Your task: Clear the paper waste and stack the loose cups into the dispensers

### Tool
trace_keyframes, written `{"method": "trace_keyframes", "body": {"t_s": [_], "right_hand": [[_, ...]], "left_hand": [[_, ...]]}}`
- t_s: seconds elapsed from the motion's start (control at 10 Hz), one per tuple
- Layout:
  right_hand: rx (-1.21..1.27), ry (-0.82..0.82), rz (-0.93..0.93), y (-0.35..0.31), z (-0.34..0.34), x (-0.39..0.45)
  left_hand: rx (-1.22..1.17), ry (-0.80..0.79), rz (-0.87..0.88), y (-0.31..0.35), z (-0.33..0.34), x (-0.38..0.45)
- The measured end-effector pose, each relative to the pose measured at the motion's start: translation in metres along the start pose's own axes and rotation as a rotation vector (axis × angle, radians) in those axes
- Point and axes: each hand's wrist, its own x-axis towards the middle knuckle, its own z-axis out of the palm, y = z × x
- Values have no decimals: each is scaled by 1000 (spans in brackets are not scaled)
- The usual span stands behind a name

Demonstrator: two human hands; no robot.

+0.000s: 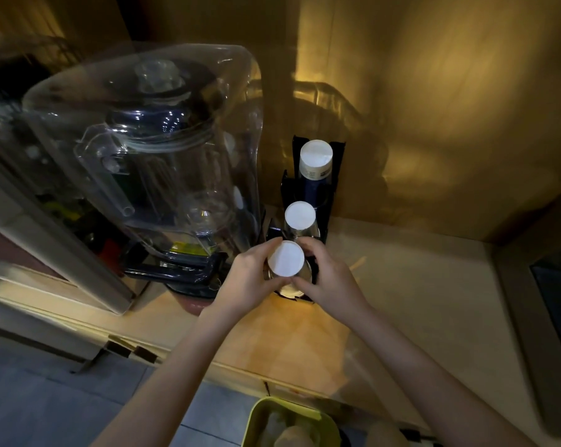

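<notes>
A black cup dispenser (334, 185) stands on the wooden counter (401, 285) against the back wall, with three slots in a row. The far slot holds a tall stack of upside-down cups (315, 162) with blue sides. The middle slot holds a shorter stack (300, 217). Over the nearest slot, an upside-down cup stack with a white bottom (286, 258) is held between both hands. My left hand (250, 279) grips its left side and my right hand (329, 279) grips its right side.
A large blender under a clear plastic sound cover (150, 150) stands just left of the dispenser. A yellow-green bin (256, 417) with crumpled paper sits below the counter's front edge. A dark appliance (559, 301) is at the far right.
</notes>
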Motion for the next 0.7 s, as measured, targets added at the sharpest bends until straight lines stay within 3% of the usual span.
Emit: {"method": "trace_keyframes", "body": {"t_s": [0.5, 0.6, 0.7], "right_hand": [[-243, -117, 42, 11, 5, 6], [-213, -198, 68, 3, -6, 14], [-15, -146, 160, -10, -30, 28]], "left_hand": [[149, -134, -60, -11, 21, 11], [223, -227, -67, -2, 17, 21], [163, -241, -44, 17, 4, 41]]}}
